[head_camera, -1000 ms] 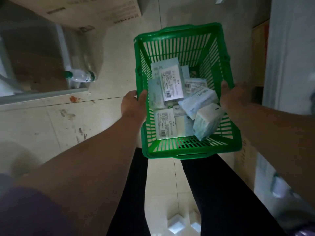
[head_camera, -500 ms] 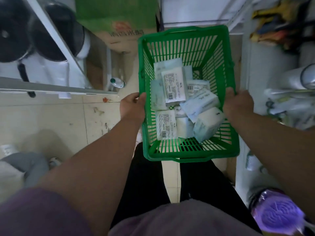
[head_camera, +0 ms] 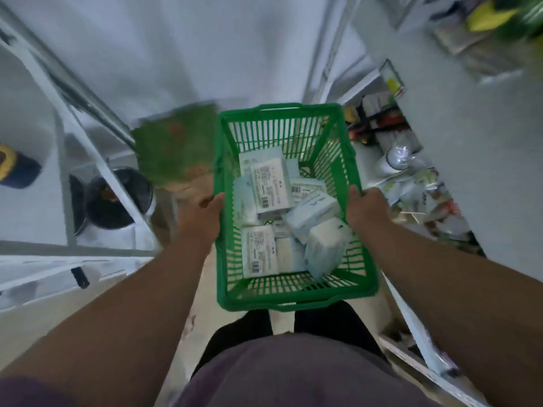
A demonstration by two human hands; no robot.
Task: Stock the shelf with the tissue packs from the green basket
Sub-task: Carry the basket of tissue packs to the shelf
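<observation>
Fingers of both hands, left hand (head_camera: 205, 214) & right hand (head_camera: 365, 207), curl round green basket (head_camera: 296, 299) rims; tissue packs (head_camera: 271, 188) labels unreadable.

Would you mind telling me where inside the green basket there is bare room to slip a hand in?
The far end of the green basket shows bare slatted floor, bordered by the far wall and the rearmost tissue packs. A narrow bare strip runs along the near wall. The middle is crowded, with packs piled between the left hand and right hand gripping the rims.

The basket (head_camera: 296, 298) is slotted green plastic; the tissue packs (head_camera: 271, 188) wear glossy plastic wrap with paper labels; the shelves (head_camera: 97, 160) look painted metal.
</observation>
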